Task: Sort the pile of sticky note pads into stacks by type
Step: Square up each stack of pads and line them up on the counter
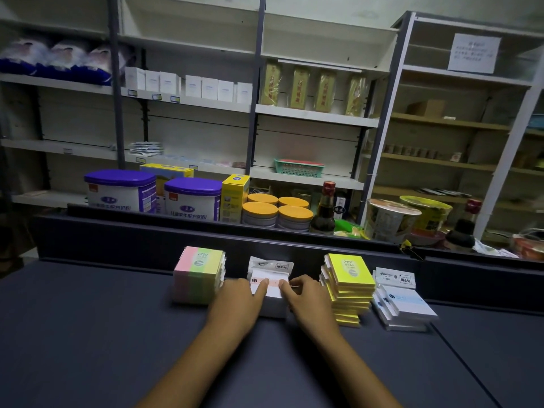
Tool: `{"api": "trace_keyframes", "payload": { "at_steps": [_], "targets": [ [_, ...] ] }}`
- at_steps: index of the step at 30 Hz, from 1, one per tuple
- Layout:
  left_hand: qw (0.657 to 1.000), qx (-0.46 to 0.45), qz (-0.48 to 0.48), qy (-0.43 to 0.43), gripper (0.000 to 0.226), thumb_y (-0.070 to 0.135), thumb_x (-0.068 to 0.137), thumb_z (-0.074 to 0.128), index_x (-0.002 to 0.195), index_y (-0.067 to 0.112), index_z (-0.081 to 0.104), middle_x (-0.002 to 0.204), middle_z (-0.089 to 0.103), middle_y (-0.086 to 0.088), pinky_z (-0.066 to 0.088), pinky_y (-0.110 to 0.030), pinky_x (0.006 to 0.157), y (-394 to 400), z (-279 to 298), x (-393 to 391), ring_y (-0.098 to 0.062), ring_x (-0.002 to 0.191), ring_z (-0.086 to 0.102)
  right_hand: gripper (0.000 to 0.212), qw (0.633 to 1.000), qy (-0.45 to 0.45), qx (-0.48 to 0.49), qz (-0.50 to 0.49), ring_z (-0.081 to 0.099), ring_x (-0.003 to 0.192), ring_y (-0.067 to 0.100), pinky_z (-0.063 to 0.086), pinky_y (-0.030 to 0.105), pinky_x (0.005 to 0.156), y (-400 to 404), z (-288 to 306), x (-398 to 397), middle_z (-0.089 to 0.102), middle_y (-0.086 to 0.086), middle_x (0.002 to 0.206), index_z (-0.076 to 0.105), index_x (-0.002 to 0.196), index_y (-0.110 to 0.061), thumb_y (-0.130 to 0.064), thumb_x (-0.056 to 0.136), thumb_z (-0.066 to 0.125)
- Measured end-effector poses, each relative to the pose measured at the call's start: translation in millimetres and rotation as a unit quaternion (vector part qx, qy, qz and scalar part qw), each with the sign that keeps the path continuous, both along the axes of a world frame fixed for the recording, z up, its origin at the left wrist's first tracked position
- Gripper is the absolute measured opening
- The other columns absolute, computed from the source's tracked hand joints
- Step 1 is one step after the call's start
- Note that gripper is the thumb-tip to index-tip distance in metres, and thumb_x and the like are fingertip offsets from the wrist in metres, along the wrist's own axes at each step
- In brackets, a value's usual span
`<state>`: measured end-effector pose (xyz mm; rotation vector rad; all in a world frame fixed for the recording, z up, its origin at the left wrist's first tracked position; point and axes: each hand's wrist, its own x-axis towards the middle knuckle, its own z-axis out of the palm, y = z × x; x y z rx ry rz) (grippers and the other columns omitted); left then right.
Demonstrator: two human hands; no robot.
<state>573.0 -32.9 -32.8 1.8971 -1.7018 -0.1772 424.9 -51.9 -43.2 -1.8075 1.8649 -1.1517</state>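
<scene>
Several stacks of sticky note pads stand in a row on the dark table, near its back wall. At the left is a pink-and-green stack (197, 278). In the middle is a stack of white pads with a pink stripe (272, 282). To its right is a leaning yellow stack (348, 287), then a white-and-blue stack (403, 301). My left hand (240, 301) and my right hand (306, 298) both rest on the middle stack, fingertips pressed on its top pad from either side.
A raised dark ledge (147, 237) runs behind the stacks. Beyond it stand purple-lidded tubs (192, 198), orange-lidded tins (276, 213), sauce bottles (325, 210) and noodle cups (391, 219). Shelving fills the background. The dark table (88, 334) stretches out at the left and front.
</scene>
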Motion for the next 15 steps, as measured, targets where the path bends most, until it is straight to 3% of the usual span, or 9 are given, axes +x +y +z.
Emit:
{"api": "trace_keyframes", "payload": {
  "at_steps": [2,4,8,11,15],
  "targets": [
    [0.998,-0.035,0.019,-0.046,0.063,0.063,0.096,0.033,0.102,0.010,0.065,0.104,0.068,-0.011,0.048,-0.036,0.082,7.1,8.0,-0.4,-0.030,0.107,0.061,0.031,0.998,0.038,-0.051,-0.002,0.067,0.092,0.016,0.053,0.034,0.082,4.6,5.3,-1.2,0.073,0.001,0.098,0.065,0.105,-0.015,-0.043,0.094,0.061],
    [0.991,-0.106,0.032,-0.079,0.055,0.061,0.096,0.034,0.101,0.015,0.064,0.097,0.069,-0.007,0.049,-0.035,0.072,14.1,19.7,0.9,-0.027,0.097,0.065,0.019,0.989,0.075,-0.130,0.006,0.063,0.085,0.013,0.050,0.031,0.075,9.4,13.5,-4.3,0.068,-0.005,0.089,0.061,0.098,-0.021,-0.040,0.096,0.059],
    [0.955,-0.288,-0.072,-0.009,0.025,0.040,0.093,0.050,0.101,0.022,0.065,0.089,0.069,0.006,0.048,-0.028,0.060,19.4,29.6,-0.5,-0.015,0.077,0.065,0.012,0.963,0.115,-0.240,0.033,0.057,0.088,0.012,0.048,0.024,0.074,18.9,31.1,-17.0,0.060,-0.005,0.097,0.060,0.106,-0.020,-0.029,0.098,0.056],
    [0.946,-0.299,-0.128,0.015,0.014,0.029,0.092,0.058,0.102,0.021,0.064,0.095,0.066,0.007,0.052,-0.028,0.067,18.7,29.3,-7.7,-0.012,0.086,0.062,0.017,0.950,0.131,-0.284,0.006,0.055,0.097,0.011,0.042,0.019,0.082,24.4,44.3,-37.4,0.061,-0.001,0.105,0.062,0.112,-0.016,-0.021,0.096,0.059],
    [0.942,-0.279,-0.179,0.057,0.014,0.027,0.095,0.056,0.105,0.021,0.064,0.100,0.063,0.008,0.048,-0.024,0.078,17.5,28.2,-21.0,-0.009,0.091,0.059,0.028,0.967,0.104,-0.231,-0.031,0.052,0.112,0.017,0.041,0.027,0.095,26.8,50.0,-80.0,0.057,0.004,0.118,0.058,0.123,-0.010,-0.022,0.097,0.060]
  ]
}}
